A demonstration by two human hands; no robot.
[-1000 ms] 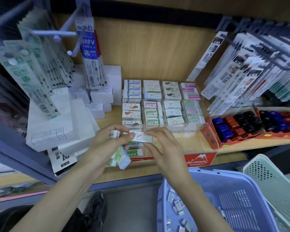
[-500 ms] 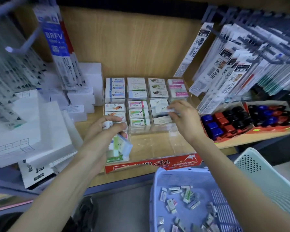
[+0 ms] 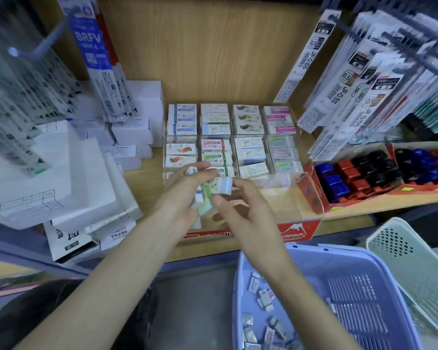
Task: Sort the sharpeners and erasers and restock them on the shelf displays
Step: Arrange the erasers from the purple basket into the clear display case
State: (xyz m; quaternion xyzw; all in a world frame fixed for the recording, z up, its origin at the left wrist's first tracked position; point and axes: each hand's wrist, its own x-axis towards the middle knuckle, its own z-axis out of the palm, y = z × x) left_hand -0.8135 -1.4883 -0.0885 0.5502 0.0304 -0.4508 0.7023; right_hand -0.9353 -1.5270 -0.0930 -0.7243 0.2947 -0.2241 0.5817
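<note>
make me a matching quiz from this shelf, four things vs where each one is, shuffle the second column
Things:
1. purple basket
2. red cardboard tray
3. white boxes
4. held erasers

Places:
A. left side of the shelf
B. in the grip of the left hand
C. below the shelf edge, lower right
D. right side of the shelf, beside the clear eraser display

Pairs: 1-C, 2-D, 3-A, 4-B

Pinched white rectangular eraser carries a pale-blue end; just below the grip, a green-striped rectangular eraser; beyond, pink-banded boxed erasers.
</note>
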